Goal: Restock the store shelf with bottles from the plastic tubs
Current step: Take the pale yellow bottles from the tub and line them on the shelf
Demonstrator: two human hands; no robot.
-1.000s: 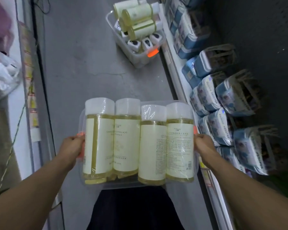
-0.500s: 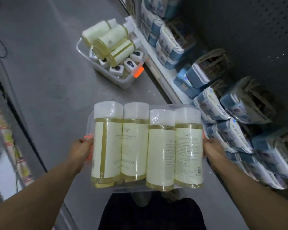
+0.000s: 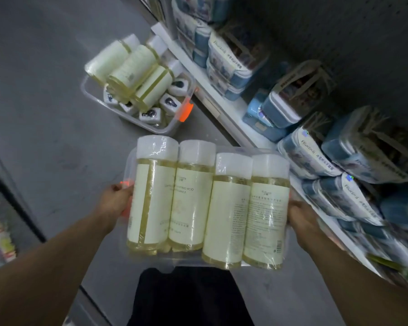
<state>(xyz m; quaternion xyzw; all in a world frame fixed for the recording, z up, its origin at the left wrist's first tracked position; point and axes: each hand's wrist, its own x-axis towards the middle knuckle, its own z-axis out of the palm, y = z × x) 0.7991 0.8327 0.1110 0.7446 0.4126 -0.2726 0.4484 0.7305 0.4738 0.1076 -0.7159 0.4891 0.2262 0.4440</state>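
**Tub of bottles carried level toward the shelf**

Because four shrink-wrapped bottles (image 3: 207, 203) lie loose on top of the clear plastic tub (image 3: 127, 165), you hold it level at waist height, one hand at each end. Your left hand (image 3: 117, 201) curls round the orange-latched end; your right hand (image 3: 300, 218) grips the opposite end, fingers hidden beneath. A second tub (image 3: 174, 127), heaped with the same bottles, sits on the grey floor (image 3: 45, 102) against the white shelf edge (image 3: 222, 100). On your right, blue wrapped packs (image 3: 316, 156) fill that shelf under a dark pegboard (image 3: 363, 43).
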